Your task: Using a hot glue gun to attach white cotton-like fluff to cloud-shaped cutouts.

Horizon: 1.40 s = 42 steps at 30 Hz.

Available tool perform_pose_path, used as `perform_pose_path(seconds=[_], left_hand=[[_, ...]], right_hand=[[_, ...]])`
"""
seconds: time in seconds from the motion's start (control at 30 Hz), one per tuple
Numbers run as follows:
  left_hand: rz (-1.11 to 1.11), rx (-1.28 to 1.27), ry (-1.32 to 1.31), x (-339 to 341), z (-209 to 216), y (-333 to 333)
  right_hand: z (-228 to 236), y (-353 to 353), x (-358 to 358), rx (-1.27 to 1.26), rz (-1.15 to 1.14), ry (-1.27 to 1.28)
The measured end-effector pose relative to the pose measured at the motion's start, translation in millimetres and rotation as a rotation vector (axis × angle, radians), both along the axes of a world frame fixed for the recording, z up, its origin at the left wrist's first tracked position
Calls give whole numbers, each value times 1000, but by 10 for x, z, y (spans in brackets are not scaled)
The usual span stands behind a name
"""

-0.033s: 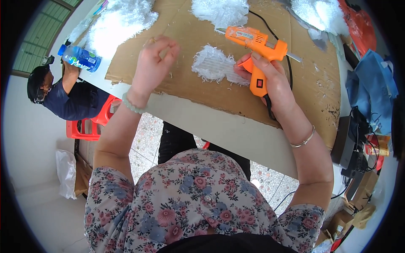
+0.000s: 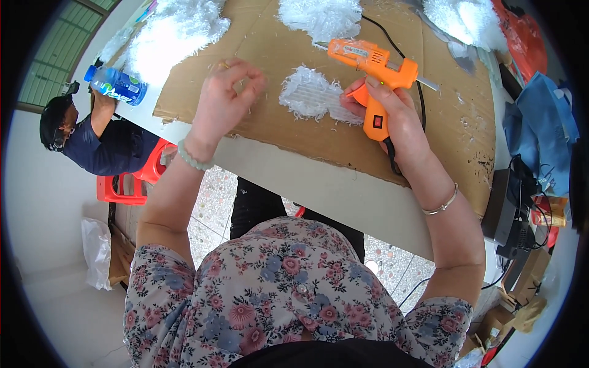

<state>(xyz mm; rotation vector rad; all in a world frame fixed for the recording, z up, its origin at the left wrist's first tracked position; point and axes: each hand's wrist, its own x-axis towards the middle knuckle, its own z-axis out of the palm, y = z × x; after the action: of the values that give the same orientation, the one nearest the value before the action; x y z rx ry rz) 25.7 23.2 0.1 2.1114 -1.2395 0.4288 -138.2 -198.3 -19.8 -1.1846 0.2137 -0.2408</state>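
White wall [image 2: 37,202] on the left, barred greenish window [image 2: 61,52] top left. Floor [image 2: 397,267] is pale speckled tile; red plastic stool [image 2: 119,197] left of the white table [image 2: 319,184]. Light's bright, blown out toward upper left.

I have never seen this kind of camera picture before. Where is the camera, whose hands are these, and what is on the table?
There is no machine here: these are a person's own bare hands. The camera sits on that person's head and looks down; its wide round lens makes straight edges bend.

The right hand holds an orange glue gun. The left hand is raised with curled fingers; I cannot tell whether it holds anything small.

On the white table lies brown cardboard. A small fluffy white piece lies on it, between the hands. At the far side is more white fluff, and at the left a blue bottle.
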Motion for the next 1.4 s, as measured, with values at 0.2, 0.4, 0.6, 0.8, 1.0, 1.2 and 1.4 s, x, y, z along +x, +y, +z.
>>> perform_pose_path(seconds=[0.2,0.4,0.6,0.8,1.0,1.2,1.4], left_hand=[[-21,150,-107,-330,-47,-50],[-116,120,-167,-237,-64,-183],[-222,263,-142,-188,-56,-339],[-156,44,154,-160,150,-380],[-144,-10,82,-176,125,-228],[-264,114,-72,-338,7,-262],[-195,61,-106,-222,34,-428]], right_hand=[[1,28,7,-10,-37,0],[-23,13,22,-32,-14,-9],[23,49,18,-3,-3,-14],[-3,28,27,16,7,-21],[18,32,9,5,1,0],[8,38,19,-8,1,10],[56,66,21,34,-10,10]])
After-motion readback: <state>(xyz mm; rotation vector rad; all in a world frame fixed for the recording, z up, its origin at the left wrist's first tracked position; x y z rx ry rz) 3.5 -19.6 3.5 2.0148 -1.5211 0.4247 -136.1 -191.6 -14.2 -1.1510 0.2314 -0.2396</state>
